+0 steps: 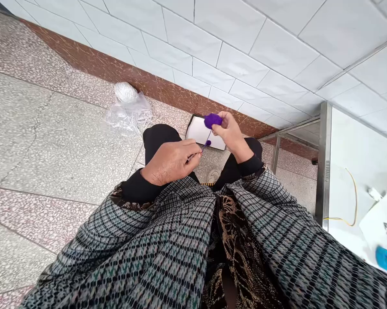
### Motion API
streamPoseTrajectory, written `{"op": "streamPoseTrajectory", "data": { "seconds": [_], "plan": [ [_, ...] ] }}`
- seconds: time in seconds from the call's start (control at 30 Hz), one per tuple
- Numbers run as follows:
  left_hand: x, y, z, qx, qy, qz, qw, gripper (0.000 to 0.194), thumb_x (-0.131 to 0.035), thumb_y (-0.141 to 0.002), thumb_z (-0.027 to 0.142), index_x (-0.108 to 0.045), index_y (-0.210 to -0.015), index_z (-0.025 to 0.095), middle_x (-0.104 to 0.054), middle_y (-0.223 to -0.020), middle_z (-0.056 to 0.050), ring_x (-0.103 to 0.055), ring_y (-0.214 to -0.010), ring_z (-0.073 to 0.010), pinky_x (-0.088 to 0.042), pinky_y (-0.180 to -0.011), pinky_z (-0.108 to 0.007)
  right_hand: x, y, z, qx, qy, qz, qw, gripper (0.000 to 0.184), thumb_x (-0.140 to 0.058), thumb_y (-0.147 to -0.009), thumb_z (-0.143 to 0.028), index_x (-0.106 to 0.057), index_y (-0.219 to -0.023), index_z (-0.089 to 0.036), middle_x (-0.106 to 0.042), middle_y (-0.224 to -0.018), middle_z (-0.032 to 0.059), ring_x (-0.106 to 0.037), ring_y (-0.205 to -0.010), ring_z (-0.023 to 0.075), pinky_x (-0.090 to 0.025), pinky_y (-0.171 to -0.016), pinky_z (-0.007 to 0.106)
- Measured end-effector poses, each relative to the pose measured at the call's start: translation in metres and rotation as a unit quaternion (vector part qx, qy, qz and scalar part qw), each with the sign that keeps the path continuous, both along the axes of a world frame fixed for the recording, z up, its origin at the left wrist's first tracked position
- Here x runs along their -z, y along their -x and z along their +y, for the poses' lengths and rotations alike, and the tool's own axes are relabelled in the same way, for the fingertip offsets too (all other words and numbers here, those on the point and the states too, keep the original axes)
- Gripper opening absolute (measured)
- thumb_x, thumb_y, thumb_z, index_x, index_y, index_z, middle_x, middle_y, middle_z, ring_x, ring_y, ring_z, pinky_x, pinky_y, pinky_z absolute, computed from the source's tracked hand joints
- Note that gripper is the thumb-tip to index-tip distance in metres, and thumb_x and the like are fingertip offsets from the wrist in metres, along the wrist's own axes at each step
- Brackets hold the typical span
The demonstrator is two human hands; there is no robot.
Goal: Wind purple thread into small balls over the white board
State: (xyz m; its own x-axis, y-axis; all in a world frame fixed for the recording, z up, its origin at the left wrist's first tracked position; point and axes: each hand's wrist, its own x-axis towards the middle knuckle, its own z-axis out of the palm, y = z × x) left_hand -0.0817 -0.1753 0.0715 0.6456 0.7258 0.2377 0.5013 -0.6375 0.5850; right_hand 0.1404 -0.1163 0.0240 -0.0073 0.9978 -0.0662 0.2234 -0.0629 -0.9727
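Note:
My right hand (230,131) is raised in front of me with its fingers pinched round a small purple yarn piece (212,120). My left hand (172,161) is closed in a pinch on a thin crochet hook (203,147), whose tip carries a bit of purple yarn just below the piece. The two hands sit close together over my knees, which are in black trousers. Patterned grey sleeves cover both forearms.
A white board with a dark frame (201,131) lies on the floor beyond my hands. A clear plastic bag with white yarn (129,107) rests by the brown skirting. A metal table (324,167) at the right holds paper, yellow yarn and a blue object (383,257).

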Motion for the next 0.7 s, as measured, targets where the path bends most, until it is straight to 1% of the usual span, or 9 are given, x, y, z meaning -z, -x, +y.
{"op": "streamPoseTrajectory", "data": {
  "seconds": [0.13,0.23,0.3,0.37,0.43,0.5,0.6,0.63,0.7],
  "plan": [
    [-0.015,0.006,0.033,-0.03,-0.009,0.003,0.999,0.028,-0.047,-0.099,0.027,-0.067,-0.082,0.018,-0.065,-0.082,-0.006,-0.06,-0.079,-0.0192,-0.045,-0.073,-0.031,-0.001,0.005,-0.022,-0.174,0.039,-0.054,0.982,0.036,-0.07,-0.072,-0.021,-0.052,-0.104,-0.02,-0.06,-0.099,0.0016,-0.056,-0.086,0.0155,-0.051,-0.082,0.032],
    [-0.005,0.012,0.061,-0.071,0.057,-0.029,0.995,0.024,-0.049,-0.096,0.029,-0.066,-0.084,0.017,-0.065,-0.084,-0.006,-0.06,-0.083,-0.0197,-0.046,-0.08,-0.032,-0.016,-0.001,-0.037,-0.297,0.093,0.081,0.947,0.046,-0.078,-0.075,-0.035,-0.054,-0.111,-0.021,-0.064,-0.101,0.0028,-0.061,-0.083,0.0158,-0.055,-0.077,0.032],
    [0.006,0.008,0.065,-0.065,0.133,-0.057,0.987,0.025,-0.048,-0.094,0.033,-0.065,-0.084,0.017,-0.064,-0.083,-0.004,-0.059,-0.082,-0.0192,-0.047,-0.081,-0.032,-0.026,-0.009,-0.034,-0.259,0.059,0.171,0.949,0.055,-0.08,-0.079,-0.047,-0.052,-0.12,-0.023,-0.065,-0.109,0.0045,-0.063,-0.084,0.0158,-0.058,-0.076,0.032],
    [0.012,-0.002,0.055,0.0,0.215,-0.068,0.974,0.029,-0.047,-0.094,0.039,-0.063,-0.082,0.017,-0.062,-0.079,-0.003,-0.058,-0.079,-0.0179,-0.046,-0.077,-0.03,-0.033,-0.019,-0.021,-0.168,-0.004,0.186,0.968,0.057,-0.077,-0.086,-0.055,-0.049,-0.125,-0.026,-0.064,-0.116,0.0058,-0.064,-0.087,0.0162,-0.06,-0.077,0.033],
    [0.009,-0.014,0.04,0.082,0.259,-0.071,0.96,0.033,-0.046,-0.096,0.042,-0.061,-0.079,0.017,-0.061,-0.075,-0.001,-0.056,-0.074,-0.0163,-0.045,-0.074,-0.028,-0.035,-0.026,-0.004,-0.105,-0.044,0.125,0.986,0.049,-0.072,-0.093,-0.054,-0.049,-0.126,-0.026,-0.062,-0.118,0.0061,-0.065,-0.094,0.0177,-0.06,-0.081,0.034],
    [0.0,-0.018,0.031,0.112,0.248,-0.072,0.959,0.032,-0.045,-0.097,0.04,-0.058,-0.077,0.018,-0.059,-0.072,0.0,-0.053,-0.07,-0.0147,-0.042,-0.07,-0.027,-0.032,-0.029,0.005,-0.114,-0.045,0.022,0.992,0.04,-0.073,-0.092,-0.045,-0.051,-0.119,-0.025,-0.061,-0.111,0.0047,-0.063,-0.095,0.0181,-0.06,-0.082,0.034],
    [-0.007,-0.006,0.037,0.043,0.196,-0.073,0.977,0.028,-0.047,-0.095,0.035,-0.058,-0.076,0.018,-0.057,-0.069,0.001,-0.05,-0.067,-0.0139,-0.038,-0.067,-0.027,-0.033,-0.027,-0.005,-0.3,0.034,-0.053,0.952,0.035,-0.079,-0.081,-0.028,-0.056,-0.107,-0.02,-0.061,-0.096,0.0019,-0.06,-0.088,0.0164,-0.058,-0.082,0.034],
    [-0.005,0.0,0.043,0.017,0.189,-0.071,0.979,0.027,-0.048,-0.095,0.035,-0.058,-0.076,0.018,-0.056,-0.069,0.001,-0.05,-0.068,-0.0141,-0.038,-0.067,-0.027,-0.035,-0.025,-0.013,-0.367,0.061,-0.024,0.928,0.036,-0.08,-0.079,-0.027,-0.057,-0.107,-0.019,-0.063,-0.097,0.0023,-0.061,-0.088,0.0162,-0.058,-0.082,0.034],
    [0.005,0.009,0.052,-0.012,0.196,-0.069,0.978,0.028,-0.048,-0.094,0.037,-0.058,-0.076,0.018,-0.055,-0.069,0.001,-0.051,-0.069,-0.0148,-0.038,-0.068,-0.027,-0.042,-0.024,-0.024,-0.4,0.059,0.088,0.91,0.043,-0.082,-0.08,-0.033,-0.058,-0.113,-0.019,-0.066,-0.105,0.0045,-0.064,-0.091,0.0165,-0.059,-0.083,0.034]
  ]
}}
